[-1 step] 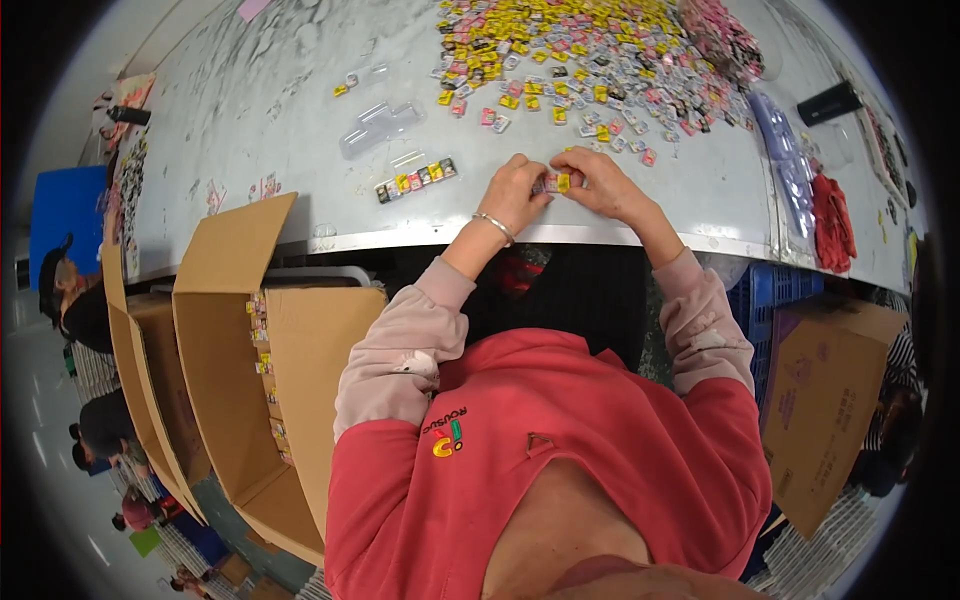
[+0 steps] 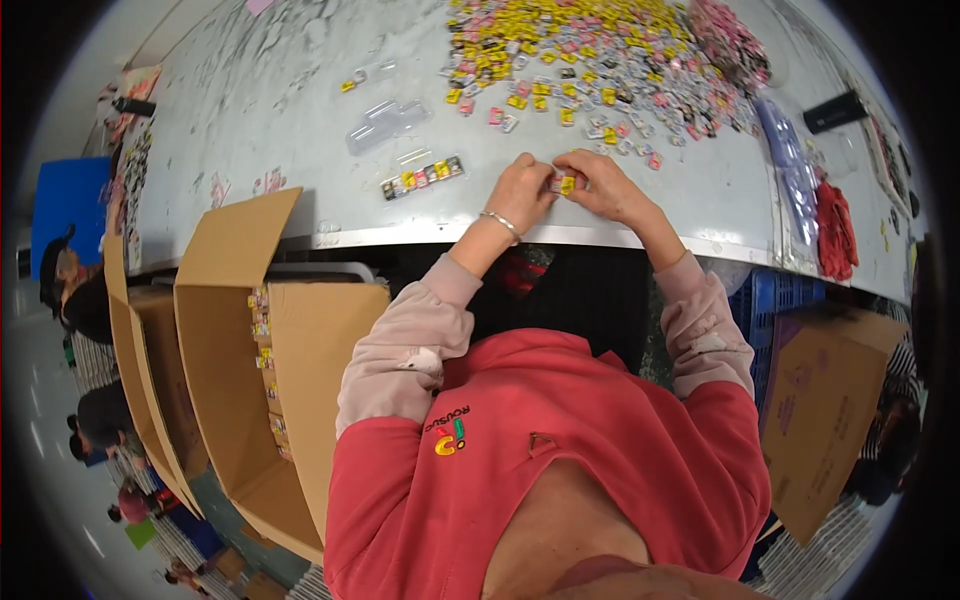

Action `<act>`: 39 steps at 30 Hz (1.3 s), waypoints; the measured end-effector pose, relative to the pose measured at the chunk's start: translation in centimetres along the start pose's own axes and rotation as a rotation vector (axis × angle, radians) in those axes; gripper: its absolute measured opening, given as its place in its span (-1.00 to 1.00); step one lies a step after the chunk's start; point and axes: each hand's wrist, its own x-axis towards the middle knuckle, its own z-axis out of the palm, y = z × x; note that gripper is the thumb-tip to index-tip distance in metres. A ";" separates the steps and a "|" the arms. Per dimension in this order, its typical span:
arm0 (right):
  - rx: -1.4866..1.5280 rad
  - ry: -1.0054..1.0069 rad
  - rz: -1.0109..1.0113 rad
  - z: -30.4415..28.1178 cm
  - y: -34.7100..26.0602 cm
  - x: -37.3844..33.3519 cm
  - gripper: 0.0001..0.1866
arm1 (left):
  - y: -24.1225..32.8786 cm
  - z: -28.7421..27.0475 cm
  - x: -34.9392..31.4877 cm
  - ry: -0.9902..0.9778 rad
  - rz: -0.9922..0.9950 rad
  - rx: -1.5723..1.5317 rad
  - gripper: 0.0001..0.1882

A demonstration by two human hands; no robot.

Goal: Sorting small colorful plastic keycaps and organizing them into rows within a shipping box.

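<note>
So you've got both hands in tight: your left hand (image 2: 525, 190) and your right hand (image 2: 605, 190) are each pinching at the small pink-and-yellow rectangular pieces (image 2: 565, 185) between them, close to the front edge of the pale grey, scuffed tabletop (image 2: 300, 125). Can't tell how many are in there, or if they're touching the surface, since your fingers cover a lot. Main worry imo is an uneven squeeze — push harder from one side and a piece could pop out, maybe over that edge. Next, the short row of little black, yellow and pink blocks (image 2: 423, 178) sits just left of your left hand, so a careless sweep that way could knock it crooked. The empty-looking clear moulded plastic tray (image 2: 388, 126) beyond it looks light and would probably skid if bumped. Also, the big loose heap of tiny yellow, pink and grey blocks (image 2: 580, 50) has strays near your right hand — drop one there and it'd be easy to mix up.
</note>
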 end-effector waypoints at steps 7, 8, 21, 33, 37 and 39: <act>-0.133 0.021 -0.051 2.2 -0.9 1.9 -0.77 | -1.6 -1.9 -0.6 0.023 -0.015 0.051 -0.77; -0.144 0.044 -0.106 2.6 -1.2 2.6 -0.78 | -1.9 -2.6 -0.9 0.031 -0.004 0.055 -0.77; -0.151 -0.133 -0.289 9.8 -5.7 15.8 -0.78 | -10.7 -14.5 -2.4 0.007 -0.120 0.322 -0.78; -0.145 0.007 -0.309 11.2 -5.0 13.6 -0.84 | -9.5 -14.4 -3.7 0.006 -0.123 0.318 -0.65; -0.144 0.070 -0.364 11.3 -6.1 12.9 -0.84 | -10.3 -13.6 -5.7 0.133 0.089 0.422 -0.77; -0.262 0.079 -0.372 11.5 -6.1 12.0 -0.81 | -8.3 -12.7 -5.7 0.096 0.028 0.498 -0.79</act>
